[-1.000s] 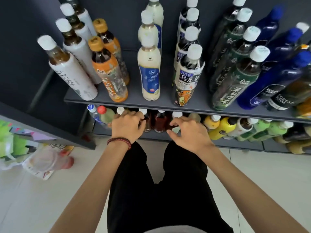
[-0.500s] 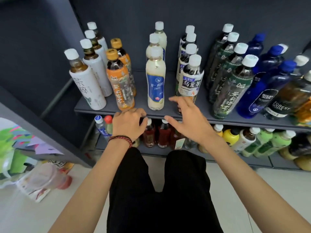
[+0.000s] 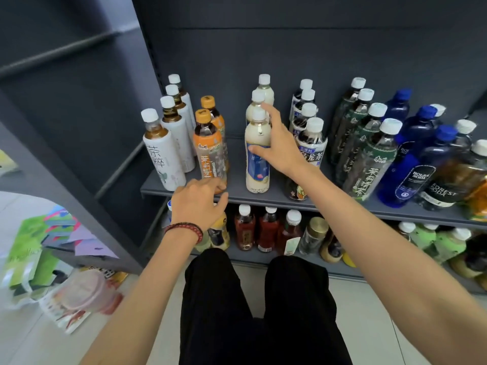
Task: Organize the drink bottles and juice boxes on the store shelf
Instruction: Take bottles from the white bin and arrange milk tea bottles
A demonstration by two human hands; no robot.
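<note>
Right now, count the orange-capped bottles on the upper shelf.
2. The front orange-capped bottle stands near the upper shelf edge, beyond the left hand; the rear orange-capped bottle stands directly behind it. Others could be hidden behind.

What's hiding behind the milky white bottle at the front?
Two more milky bottles stand in a row behind the front milky bottle, white caps showing. Their lower halves are hidden by the front one, and the right hand covers part of them.

We take this for a shop: grey metal shelves [image 3: 274, 196] carry rows of bottles [image 3: 163, 154], each brand lined up front to back with labels outward, and a lower tier [image 3: 369, 272] holds more.
</note>
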